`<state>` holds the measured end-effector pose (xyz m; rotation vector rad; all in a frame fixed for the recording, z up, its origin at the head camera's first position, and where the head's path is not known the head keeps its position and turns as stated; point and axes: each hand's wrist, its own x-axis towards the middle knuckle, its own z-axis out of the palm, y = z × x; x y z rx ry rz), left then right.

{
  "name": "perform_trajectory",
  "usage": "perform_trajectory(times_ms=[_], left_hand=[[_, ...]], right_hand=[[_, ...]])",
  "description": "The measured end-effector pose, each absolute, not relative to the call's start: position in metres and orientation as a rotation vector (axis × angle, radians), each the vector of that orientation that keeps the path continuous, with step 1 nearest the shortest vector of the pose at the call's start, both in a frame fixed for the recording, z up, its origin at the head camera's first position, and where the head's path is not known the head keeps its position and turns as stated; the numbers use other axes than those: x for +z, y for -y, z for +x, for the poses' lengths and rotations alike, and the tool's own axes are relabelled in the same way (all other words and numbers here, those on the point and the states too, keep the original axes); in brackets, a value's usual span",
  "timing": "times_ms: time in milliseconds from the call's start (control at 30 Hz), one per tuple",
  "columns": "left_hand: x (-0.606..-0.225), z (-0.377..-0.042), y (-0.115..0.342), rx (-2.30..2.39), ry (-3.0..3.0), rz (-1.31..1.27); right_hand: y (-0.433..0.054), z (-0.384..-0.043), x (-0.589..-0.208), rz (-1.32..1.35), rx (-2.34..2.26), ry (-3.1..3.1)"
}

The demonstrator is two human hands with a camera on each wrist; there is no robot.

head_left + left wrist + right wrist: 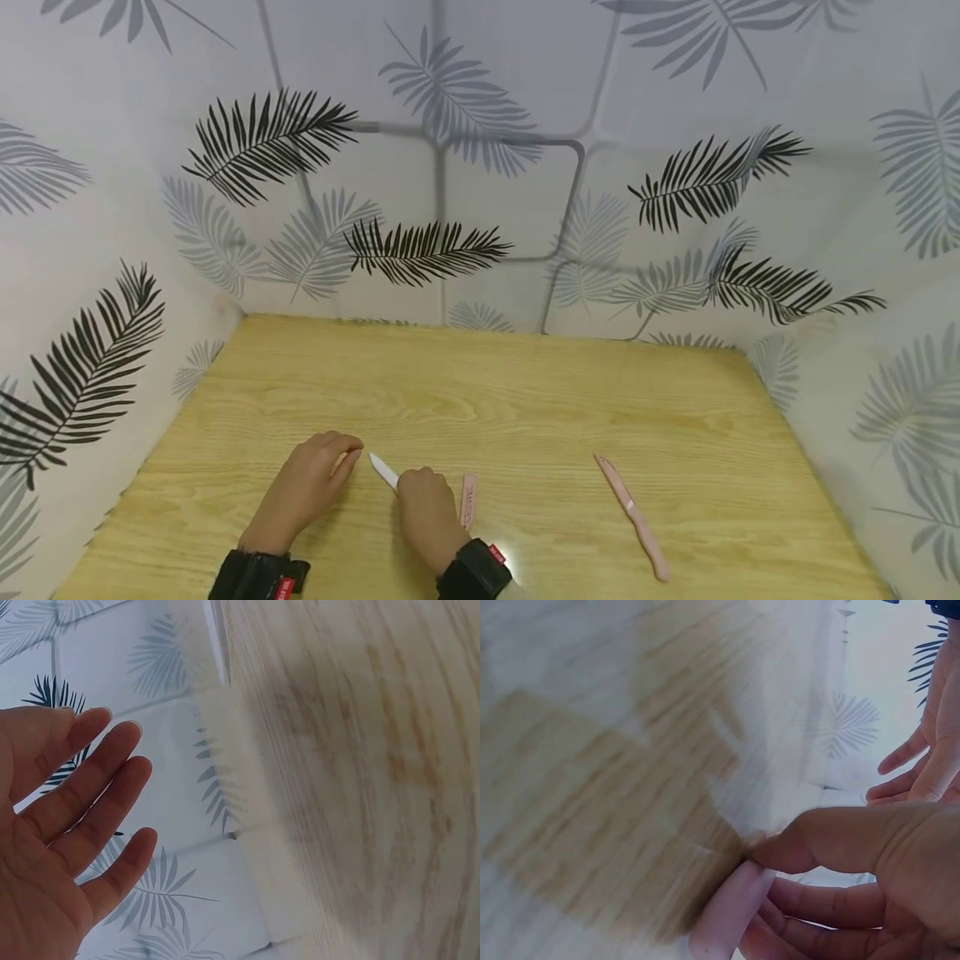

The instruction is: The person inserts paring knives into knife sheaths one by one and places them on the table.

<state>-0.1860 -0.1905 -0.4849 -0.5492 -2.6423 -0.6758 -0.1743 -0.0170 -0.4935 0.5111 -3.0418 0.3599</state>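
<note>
My right hand (429,515) grips a small knife by its pink handle (731,911), thumb and fingers curled round it. Its white blade (383,471) points up and left over the table. The left hand (311,483) hovers just left of the blade tip, its fingers loosely bent and holding nothing. In the left wrist view that same hand (64,817) has its fingers apart over bare space. Just right of the right hand lies a flat pink sheath (468,500) with raised lettering, its lower end hidden by the hand.
A second pink knife (633,517) lies slanted on the right of the wood-grain table (480,383), with a white band near its middle. A pale cloth (495,200) with leaf prints hangs behind the table and along both sides.
</note>
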Motion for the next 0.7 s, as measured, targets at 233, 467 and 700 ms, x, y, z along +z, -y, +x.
perform_trajectory(times_ms=[233,467,700], left_hand=[[-0.4853,-0.1852,0.1923,-0.652,2.639,-0.553],[-0.4872,-0.1841,0.1941,-0.645,2.641,-0.555],[-0.4856,-0.1828,0.1946,-0.655,2.644,-0.563]], right_hand=[[0.0196,-0.1719,-0.4918,0.530,0.211,3.084],[0.0214,-0.1698,-0.4948,0.543,0.129,3.033],[0.0201,-0.1697,-0.4946,0.539,0.077,3.020]])
